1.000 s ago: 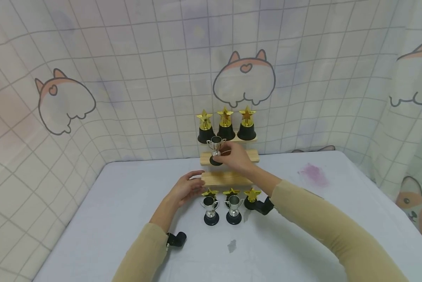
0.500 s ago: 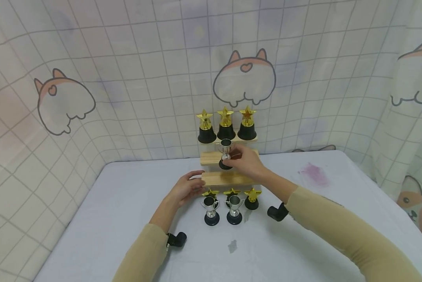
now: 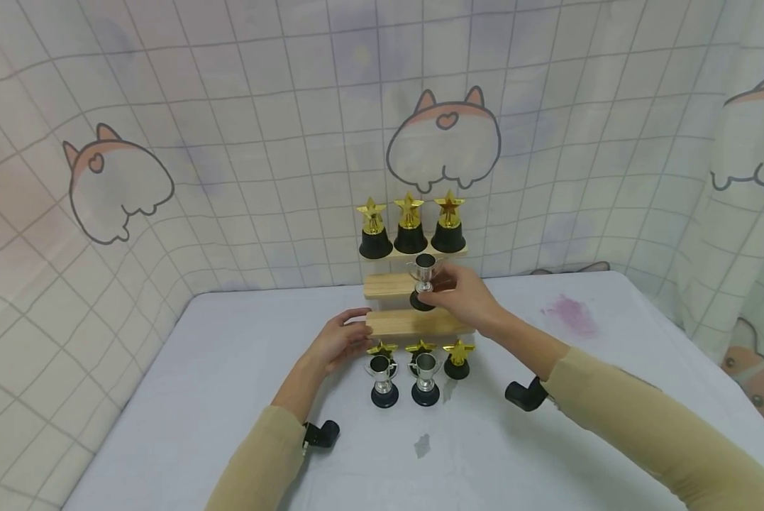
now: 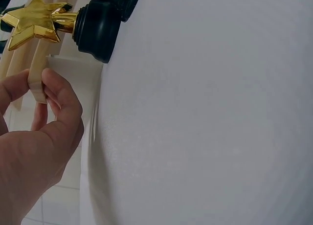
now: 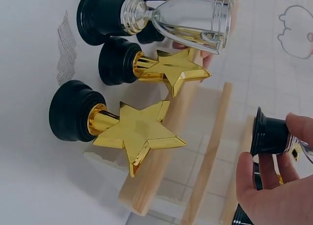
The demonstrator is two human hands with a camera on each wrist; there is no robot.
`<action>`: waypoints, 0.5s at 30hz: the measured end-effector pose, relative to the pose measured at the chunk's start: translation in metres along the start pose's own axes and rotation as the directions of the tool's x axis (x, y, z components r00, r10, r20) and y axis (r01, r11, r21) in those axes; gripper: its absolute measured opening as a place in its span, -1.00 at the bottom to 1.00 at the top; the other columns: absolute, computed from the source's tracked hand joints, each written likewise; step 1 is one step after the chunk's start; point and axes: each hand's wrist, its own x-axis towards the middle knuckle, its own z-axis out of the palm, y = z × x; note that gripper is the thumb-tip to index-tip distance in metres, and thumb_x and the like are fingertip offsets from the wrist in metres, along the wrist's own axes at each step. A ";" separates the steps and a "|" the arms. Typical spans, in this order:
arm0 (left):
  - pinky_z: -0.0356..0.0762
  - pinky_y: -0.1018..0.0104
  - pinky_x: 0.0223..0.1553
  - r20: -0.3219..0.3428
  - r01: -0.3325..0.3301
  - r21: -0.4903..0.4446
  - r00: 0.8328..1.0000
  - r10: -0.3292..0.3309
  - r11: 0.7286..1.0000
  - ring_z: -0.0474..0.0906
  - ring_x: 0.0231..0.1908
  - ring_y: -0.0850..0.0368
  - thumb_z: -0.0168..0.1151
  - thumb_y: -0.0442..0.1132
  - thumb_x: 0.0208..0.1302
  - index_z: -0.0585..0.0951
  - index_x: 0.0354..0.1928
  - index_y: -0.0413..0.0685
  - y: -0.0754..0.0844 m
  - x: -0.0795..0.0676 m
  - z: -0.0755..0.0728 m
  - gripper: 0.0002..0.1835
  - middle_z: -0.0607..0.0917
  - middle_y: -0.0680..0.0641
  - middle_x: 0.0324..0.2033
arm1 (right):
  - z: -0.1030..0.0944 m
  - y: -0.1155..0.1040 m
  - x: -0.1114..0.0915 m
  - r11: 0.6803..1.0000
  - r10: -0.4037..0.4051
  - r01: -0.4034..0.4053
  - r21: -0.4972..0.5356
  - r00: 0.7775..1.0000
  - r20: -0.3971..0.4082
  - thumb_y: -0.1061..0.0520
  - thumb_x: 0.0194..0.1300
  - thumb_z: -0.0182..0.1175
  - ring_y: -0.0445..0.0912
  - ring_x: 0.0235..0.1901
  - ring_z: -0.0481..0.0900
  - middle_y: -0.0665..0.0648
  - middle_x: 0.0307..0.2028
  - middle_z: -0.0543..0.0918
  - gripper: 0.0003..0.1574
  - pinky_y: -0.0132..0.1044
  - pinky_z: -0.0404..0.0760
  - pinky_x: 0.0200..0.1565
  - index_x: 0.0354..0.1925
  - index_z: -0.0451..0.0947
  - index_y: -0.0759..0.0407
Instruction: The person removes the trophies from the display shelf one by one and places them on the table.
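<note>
My right hand (image 3: 467, 294) holds a small silver trophy cup (image 3: 425, 265) by its lower part, in front of the middle board (image 3: 386, 285) of a stepped wooden rack. In the right wrist view the cup's black base (image 5: 272, 136) shows beside the fingers, its top cut off by the frame edge. My left hand (image 3: 338, 342) pinches the left end of the lowest wooden shelf board (image 3: 420, 323). The left wrist view shows thumb and fingertips on either side of that board end (image 4: 37, 83).
Three gold star trophies (image 3: 410, 220) stand on the top board. Before the rack, three more star trophies (image 3: 459, 355) stand on the white-covered table (image 3: 228, 397), with two silver cups (image 3: 425, 376) in front of them. A gridded cloth (image 3: 279, 177) hangs behind.
My right hand has carried the silver trophy cup to the right and slightly lower, along the middle board. The left hand stays at the lowest board's end.
</note>
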 end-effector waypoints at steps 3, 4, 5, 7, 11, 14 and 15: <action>0.71 0.27 -0.12 0.000 -0.007 0.009 1.000 0.007 1.000 0.63 -0.22 0.09 0.27 -0.43 0.30 0.42 0.41 -0.18 0.001 0.000 -0.001 -0.39 0.55 -0.27 0.10 | -0.001 0.000 -0.003 1.000 -0.010 0.010 0.007 1.000 0.012 0.10 0.34 0.39 0.09 0.09 0.60 0.19 0.01 0.67 -0.62 0.00 0.59 0.12 0.03 0.54 0.22; 0.71 0.26 -0.12 0.001 -0.008 0.009 1.000 0.008 1.000 0.63 -0.23 0.09 0.26 -0.42 0.31 0.42 0.41 -0.19 0.001 -0.001 -0.001 -0.39 0.55 -0.28 0.11 | -0.002 0.001 -0.005 1.000 -0.014 0.014 0.010 1.000 0.018 0.11 0.34 0.39 0.09 0.09 0.60 0.19 0.01 0.67 -0.62 -0.01 0.59 0.11 0.03 0.55 0.22; 0.71 0.26 -0.12 0.001 -0.010 0.012 1.000 0.010 1.000 0.64 -0.23 0.09 0.26 -0.42 0.31 0.42 0.41 -0.19 0.001 -0.001 -0.001 -0.39 0.55 -0.28 0.11 | -0.002 0.001 -0.006 1.000 -0.018 0.018 0.010 1.000 0.023 0.11 0.34 0.39 0.09 0.09 0.60 0.19 0.00 0.67 -0.63 -0.01 0.60 0.11 0.03 0.55 0.22; 0.71 0.26 -0.11 0.001 -0.008 0.011 1.000 0.008 1.000 0.64 -0.22 0.09 0.26 -0.43 0.31 0.42 0.42 -0.19 0.000 -0.001 -0.002 -0.39 0.55 -0.29 0.12 | -0.003 0.003 -0.010 1.000 -0.029 0.029 0.003 0.999 0.028 0.11 0.33 0.39 0.08 0.09 0.60 0.18 -0.01 0.68 -0.64 -0.03 0.61 0.09 0.02 0.55 0.21; 0.70 0.24 -0.07 0.006 0.003 0.008 1.000 -0.003 1.000 0.64 -0.20 0.08 0.26 -0.43 0.32 0.41 0.42 -0.18 0.000 -0.001 -0.002 -0.38 0.54 -0.30 0.13 | -0.005 0.004 -0.020 0.999 -0.035 0.036 -0.027 0.999 0.027 0.09 0.33 0.40 0.08 0.09 0.59 0.16 -0.04 0.69 -0.65 -0.05 0.61 0.05 -0.01 0.58 0.21; 0.70 0.22 -0.04 0.009 0.005 0.011 1.000 -0.005 1.000 0.64 -0.18 0.06 0.26 -0.42 0.32 0.41 0.42 -0.18 0.001 0.000 -0.002 -0.38 0.54 -0.31 0.14 | -0.006 0.005 -0.028 0.998 -0.020 0.021 -0.051 0.999 0.025 0.06 0.33 0.40 0.08 0.10 0.58 0.15 -0.04 0.69 -0.65 -0.04 0.60 0.04 0.00 0.59 0.19; 0.70 0.21 -0.03 0.007 0.004 0.012 1.000 -0.004 1.000 0.64 -0.17 0.06 0.27 -0.42 0.32 0.41 0.42 -0.18 0.001 0.000 -0.002 -0.38 0.54 -0.31 0.14 | -0.006 0.005 -0.031 0.998 -0.014 0.016 -0.057 1.000 0.026 0.06 0.34 0.39 0.09 0.10 0.57 0.15 -0.04 0.69 -0.64 -0.03 0.60 0.04 0.01 0.59 0.19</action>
